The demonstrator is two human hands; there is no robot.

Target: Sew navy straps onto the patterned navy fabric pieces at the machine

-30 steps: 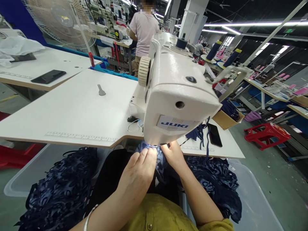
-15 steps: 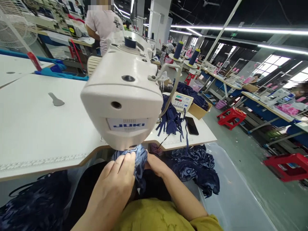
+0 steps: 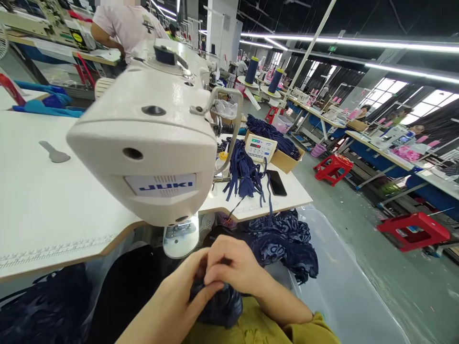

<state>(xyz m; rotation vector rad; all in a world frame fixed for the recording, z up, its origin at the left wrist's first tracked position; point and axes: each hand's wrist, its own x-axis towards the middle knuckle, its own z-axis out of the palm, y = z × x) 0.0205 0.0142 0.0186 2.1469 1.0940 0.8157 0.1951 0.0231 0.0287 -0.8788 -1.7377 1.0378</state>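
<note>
A dark blue patterned fabric piece (image 3: 223, 308) hangs bunched in my lap, partly hidden by my hands. My left hand (image 3: 191, 289) is closed on it, thumb pointing right. My right hand (image 3: 233, 265) meets the left at the fingertips, its fingers curled and pinched at the fabric's top edge; the exact spot they grip is hidden. Both hands are just below and right of the bare metal sewing bed (image 3: 181, 241) of the white JUKI sewing machine (image 3: 143, 143), apart from it.
Navy straps (image 3: 245, 167), a control panel (image 3: 261, 147) and a phone (image 3: 277, 183) lie on the table's right part. A grey metal piece (image 3: 55, 153) lies at left. Patterned garments (image 3: 283, 243) rest on a clear plastic bin (image 3: 330, 267). A person (image 3: 125, 24) stands behind the machine.
The fabric has come away from under the machine head toward my body, uncovering the metal bed. Both hands moved down and right and came together. The view shifted right.
</note>
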